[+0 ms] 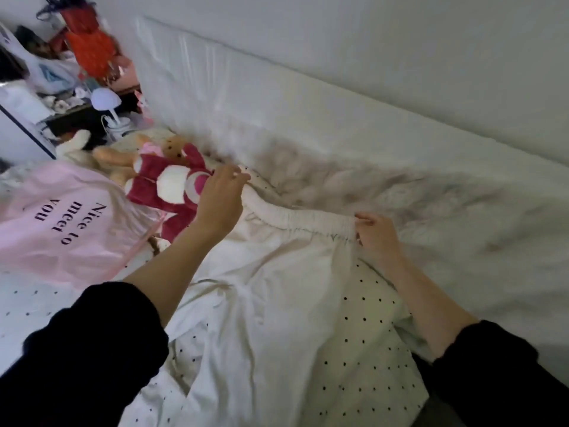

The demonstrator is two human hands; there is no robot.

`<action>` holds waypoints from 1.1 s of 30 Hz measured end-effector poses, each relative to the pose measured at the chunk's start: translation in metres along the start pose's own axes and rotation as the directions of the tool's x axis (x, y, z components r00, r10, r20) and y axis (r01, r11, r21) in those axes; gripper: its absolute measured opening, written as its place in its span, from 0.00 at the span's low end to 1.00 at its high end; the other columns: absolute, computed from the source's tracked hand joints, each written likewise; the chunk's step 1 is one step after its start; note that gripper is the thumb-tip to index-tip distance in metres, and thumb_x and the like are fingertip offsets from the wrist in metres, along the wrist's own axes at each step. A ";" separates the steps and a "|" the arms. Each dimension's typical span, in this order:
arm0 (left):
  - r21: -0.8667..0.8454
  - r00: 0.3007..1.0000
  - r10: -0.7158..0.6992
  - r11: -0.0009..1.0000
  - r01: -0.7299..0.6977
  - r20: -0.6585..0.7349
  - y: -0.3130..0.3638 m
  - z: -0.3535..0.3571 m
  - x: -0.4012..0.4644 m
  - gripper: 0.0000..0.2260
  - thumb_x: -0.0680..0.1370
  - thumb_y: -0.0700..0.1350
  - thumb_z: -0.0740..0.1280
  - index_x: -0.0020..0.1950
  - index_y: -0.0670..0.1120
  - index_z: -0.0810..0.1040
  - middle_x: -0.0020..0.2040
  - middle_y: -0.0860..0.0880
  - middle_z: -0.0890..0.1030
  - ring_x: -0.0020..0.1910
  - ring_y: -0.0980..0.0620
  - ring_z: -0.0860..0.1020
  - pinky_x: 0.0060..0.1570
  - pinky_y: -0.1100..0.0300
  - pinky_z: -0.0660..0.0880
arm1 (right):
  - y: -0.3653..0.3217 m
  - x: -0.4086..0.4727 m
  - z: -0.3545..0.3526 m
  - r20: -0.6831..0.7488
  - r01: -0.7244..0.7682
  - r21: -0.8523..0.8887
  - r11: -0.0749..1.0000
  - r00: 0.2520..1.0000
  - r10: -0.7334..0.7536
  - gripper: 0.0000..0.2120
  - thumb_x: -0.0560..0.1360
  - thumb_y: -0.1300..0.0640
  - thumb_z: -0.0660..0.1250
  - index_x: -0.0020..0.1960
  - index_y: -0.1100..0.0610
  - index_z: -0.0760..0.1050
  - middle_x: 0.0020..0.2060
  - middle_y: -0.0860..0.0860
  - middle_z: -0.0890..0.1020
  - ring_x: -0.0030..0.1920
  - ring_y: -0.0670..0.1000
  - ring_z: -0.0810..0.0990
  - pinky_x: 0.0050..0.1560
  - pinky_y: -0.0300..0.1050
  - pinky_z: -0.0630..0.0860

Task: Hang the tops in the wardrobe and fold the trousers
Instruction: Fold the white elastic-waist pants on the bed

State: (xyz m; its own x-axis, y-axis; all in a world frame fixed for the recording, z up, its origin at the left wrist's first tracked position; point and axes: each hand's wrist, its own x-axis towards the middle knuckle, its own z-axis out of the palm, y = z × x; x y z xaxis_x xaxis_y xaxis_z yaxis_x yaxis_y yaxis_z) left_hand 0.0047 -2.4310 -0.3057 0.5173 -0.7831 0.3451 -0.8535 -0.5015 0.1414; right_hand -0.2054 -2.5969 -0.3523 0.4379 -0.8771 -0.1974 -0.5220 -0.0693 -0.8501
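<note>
White trousers (271,291) with an elastic waistband (304,218) lie spread on the dotted bed sheet (366,334), legs running toward me. My left hand (220,198) pinches the left end of the waistband. At the right end, my right hand (374,234) grips the same band. The waistband is stretched between both hands. A pink top (61,223) printed "Nice to meet you" lies on the bed at the left.
A pink and white plush toy (172,183) lies just behind my left hand. A grey-white fluffy blanket (385,192) is bunched beyond the waistband, against the white headboard (277,87). A cluttered nightstand with a small lamp (106,103) stands at the upper left.
</note>
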 end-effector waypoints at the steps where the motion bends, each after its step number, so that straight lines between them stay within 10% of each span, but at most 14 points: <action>1: -0.010 0.998 -0.009 1.000 0.009 0.068 0.006 0.033 -0.003 0.20 0.73 0.29 0.60 0.64 0.40 0.75 0.63 0.39 0.73 0.62 0.41 0.70 0.58 0.50 0.68 | 0.024 0.016 0.007 -0.003 -0.050 -0.061 0.997 0.999 0.050 0.17 0.77 0.63 0.58 0.64 0.58 0.75 0.61 0.54 0.78 0.61 0.56 0.75 0.60 0.45 0.69; 10: -0.055 0.802 -0.177 0.966 0.253 0.570 -0.015 0.140 -0.150 0.23 0.81 0.43 0.58 0.75 0.48 0.59 0.76 0.48 0.57 0.74 0.50 0.57 0.68 0.55 0.59 | 0.099 -0.019 0.083 0.268 0.155 -0.393 0.906 0.962 -0.048 0.21 0.79 0.58 0.57 0.72 0.58 0.64 0.70 0.54 0.68 0.70 0.53 0.65 0.70 0.47 0.62; 17: 0.016 0.647 -0.277 0.926 0.378 0.711 -0.041 0.151 -0.309 0.27 0.81 0.47 0.57 0.77 0.49 0.48 0.78 0.48 0.46 0.76 0.50 0.52 0.72 0.56 0.56 | 0.138 -0.117 0.158 0.612 0.574 -0.571 0.587 0.774 -0.161 0.21 0.81 0.55 0.53 0.74 0.53 0.58 0.76 0.50 0.55 0.76 0.49 0.51 0.75 0.53 0.47; 25: -0.119 0.538 -0.479 0.660 0.742 0.694 -0.082 0.127 -0.464 0.24 0.77 0.52 0.65 0.71 0.48 0.67 0.67 0.47 0.71 0.66 0.47 0.69 0.63 0.53 0.67 | 0.177 -0.225 0.229 0.730 0.709 -0.555 0.435 0.666 -0.152 0.22 0.81 0.54 0.54 0.75 0.54 0.57 0.76 0.55 0.53 0.76 0.55 0.47 0.73 0.59 0.42; 33: -0.201 0.350 -0.404 0.366 0.908 0.845 -0.096 0.077 -0.575 0.31 0.65 0.60 0.74 0.63 0.64 0.63 0.53 0.69 0.70 0.50 0.65 0.71 0.47 0.67 0.69 | 0.165 -0.321 0.303 0.920 0.919 -0.236 0.316 0.316 -0.232 0.23 0.77 0.55 0.62 0.71 0.57 0.67 0.71 0.56 0.67 0.75 0.57 0.58 0.71 0.67 0.46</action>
State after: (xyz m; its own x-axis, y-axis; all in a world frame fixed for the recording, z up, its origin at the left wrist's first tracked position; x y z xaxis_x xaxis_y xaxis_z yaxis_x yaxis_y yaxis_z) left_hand -0.2056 -1.9612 -0.5894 0.5786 -0.3824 -0.7204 0.1448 -0.8211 0.5521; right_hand -0.2104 -2.1824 -0.5770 0.9328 0.1765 -0.3143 0.0650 -0.9400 -0.3349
